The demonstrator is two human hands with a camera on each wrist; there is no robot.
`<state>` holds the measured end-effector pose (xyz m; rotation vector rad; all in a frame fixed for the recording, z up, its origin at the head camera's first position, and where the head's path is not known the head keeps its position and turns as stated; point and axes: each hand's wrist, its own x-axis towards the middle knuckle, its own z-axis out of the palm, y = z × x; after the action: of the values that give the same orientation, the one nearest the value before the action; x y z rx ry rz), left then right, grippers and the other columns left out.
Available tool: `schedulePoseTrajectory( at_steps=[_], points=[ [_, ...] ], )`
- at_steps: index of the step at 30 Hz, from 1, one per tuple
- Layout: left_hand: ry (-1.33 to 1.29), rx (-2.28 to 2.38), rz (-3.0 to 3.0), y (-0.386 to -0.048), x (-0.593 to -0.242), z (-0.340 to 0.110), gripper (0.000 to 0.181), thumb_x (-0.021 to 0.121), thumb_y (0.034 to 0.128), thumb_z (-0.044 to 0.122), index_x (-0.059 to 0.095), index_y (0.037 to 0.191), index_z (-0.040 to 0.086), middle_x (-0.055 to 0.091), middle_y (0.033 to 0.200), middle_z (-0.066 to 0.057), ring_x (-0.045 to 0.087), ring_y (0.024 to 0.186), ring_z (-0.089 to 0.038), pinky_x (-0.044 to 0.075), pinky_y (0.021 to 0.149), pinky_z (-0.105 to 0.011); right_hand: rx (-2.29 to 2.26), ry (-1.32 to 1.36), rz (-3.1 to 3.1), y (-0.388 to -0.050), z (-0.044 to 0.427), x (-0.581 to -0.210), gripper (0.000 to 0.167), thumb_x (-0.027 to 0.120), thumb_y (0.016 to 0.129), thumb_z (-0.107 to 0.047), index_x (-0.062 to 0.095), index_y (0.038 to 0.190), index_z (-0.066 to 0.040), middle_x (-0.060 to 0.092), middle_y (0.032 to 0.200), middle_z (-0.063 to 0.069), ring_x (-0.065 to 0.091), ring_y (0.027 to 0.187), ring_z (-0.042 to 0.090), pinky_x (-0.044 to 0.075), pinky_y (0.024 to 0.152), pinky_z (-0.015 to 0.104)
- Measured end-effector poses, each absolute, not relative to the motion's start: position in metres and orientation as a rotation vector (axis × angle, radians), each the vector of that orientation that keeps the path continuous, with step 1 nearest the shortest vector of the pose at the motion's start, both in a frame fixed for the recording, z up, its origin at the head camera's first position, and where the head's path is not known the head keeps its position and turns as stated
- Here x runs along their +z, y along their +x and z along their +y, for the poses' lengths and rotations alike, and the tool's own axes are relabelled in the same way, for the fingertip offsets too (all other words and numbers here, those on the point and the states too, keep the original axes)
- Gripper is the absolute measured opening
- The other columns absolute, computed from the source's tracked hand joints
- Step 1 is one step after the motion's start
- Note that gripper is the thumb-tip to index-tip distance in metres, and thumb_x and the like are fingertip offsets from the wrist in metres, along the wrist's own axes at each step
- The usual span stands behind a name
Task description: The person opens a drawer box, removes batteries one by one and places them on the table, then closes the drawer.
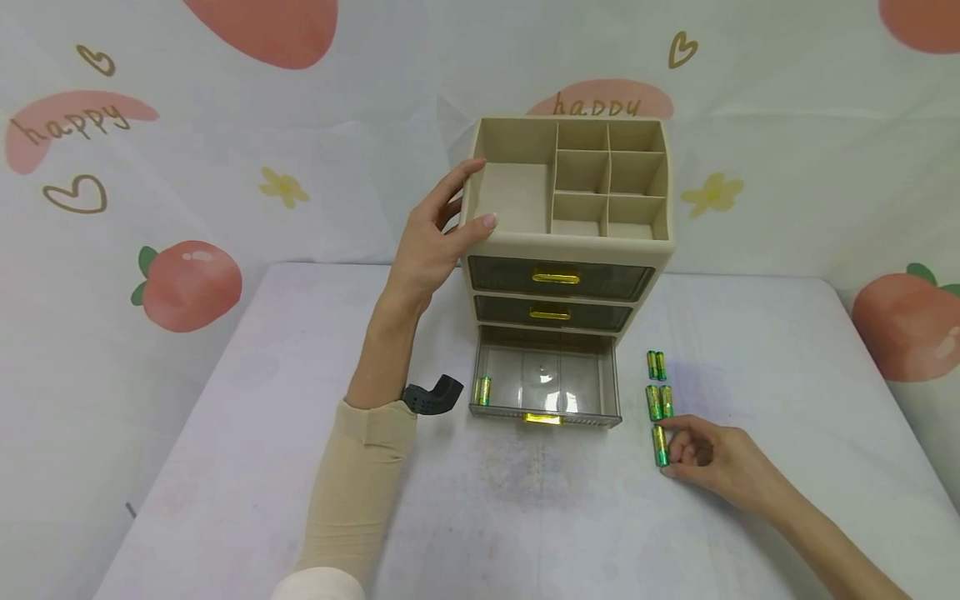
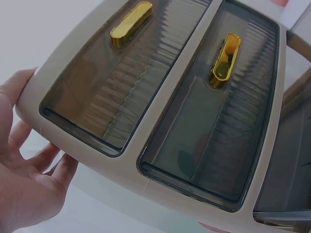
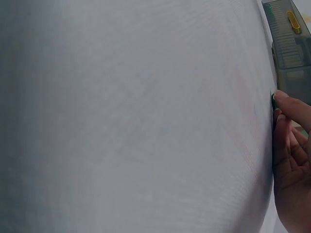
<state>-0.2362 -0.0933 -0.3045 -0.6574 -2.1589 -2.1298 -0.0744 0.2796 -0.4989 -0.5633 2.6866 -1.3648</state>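
Observation:
A cream desktop drawer organizer [image 1: 570, 246] stands at the back of the table, its bottom clear drawer [image 1: 540, 383] pulled out. My left hand [image 1: 431, 242] grips the organizer's upper left side, thumb on the top rim; the left wrist view shows the same hand [image 2: 34, 170] at its edge. Green-and-gold batteries [image 1: 484, 391] stand or lie in the drawer's front left corner; their exact number is hard to tell. To the right of the drawer, my right hand [image 1: 720, 462] pinches a battery [image 1: 660, 446] end to end between thumb and forefinger, at table level.
Beyond the pinched battery lie two pairs of batteries, a nearer pair [image 1: 655, 402] and a farther pair [image 1: 652, 365]. Two upper drawers [image 1: 510, 275] with gold handles are closed. Open compartments [image 1: 517, 196] divide the organizer's top. A patterned cloth [image 1: 360, 167] hangs behind.

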Motion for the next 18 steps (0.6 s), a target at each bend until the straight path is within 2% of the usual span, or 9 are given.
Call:
schedulePoseTrajectory(
  at_steps=[8, 13, 18],
  points=[
    [-0.684, -2.145, -2.128, -0.246, -0.315, -0.095, 0.061, 0.068, 0.0917, 0.008, 0.046, 0.149, 0.014, 0.040, 0.152, -0.005, 0.045, 0.134, -0.024, 0.050, 0.091, -0.037, -1.438, -0.546, 2.649, -0.073, 0.282, -0.500, 0.050, 0.087, 0.071, 0.000, 0.064, 0.116, 0.000, 0.063, 0.078, -0.008, 0.059, 0.067, 0.007, 0.048, 0.061, 0.018],
    [-0.698, -2.136, -2.117, -0.256, -0.325, -0.098, 0.061, 0.070, 0.0913, 0.011, 0.049, 0.147, 0.021, 0.042, 0.151, 0.000, 0.047, 0.132, -0.019, 0.051, 0.092, -0.038, -1.580, -0.492, 2.479, -0.073, 0.288, -0.500, 0.046, 0.077, 0.080, 0.007, 0.059, 0.123, 0.006, 0.065, 0.082, 0.003, 0.062, 0.072, 0.010, 0.051, 0.065, 0.021],
    [-0.679, -2.148, -2.128, -0.256, -0.325, -0.097, 0.062, 0.069, 0.0915, 0.009, 0.048, 0.149, 0.018, 0.040, 0.152, -0.004, 0.046, 0.133, -0.021, 0.051, 0.091, -0.038, -1.693, -0.439, 2.334, -0.073, 0.293, -0.498, 0.041, 0.069, 0.086, 0.009, 0.055, 0.124, 0.011, 0.064, 0.085, 0.007, 0.063, 0.076, 0.011, 0.053, 0.068, 0.023]
  ],
)
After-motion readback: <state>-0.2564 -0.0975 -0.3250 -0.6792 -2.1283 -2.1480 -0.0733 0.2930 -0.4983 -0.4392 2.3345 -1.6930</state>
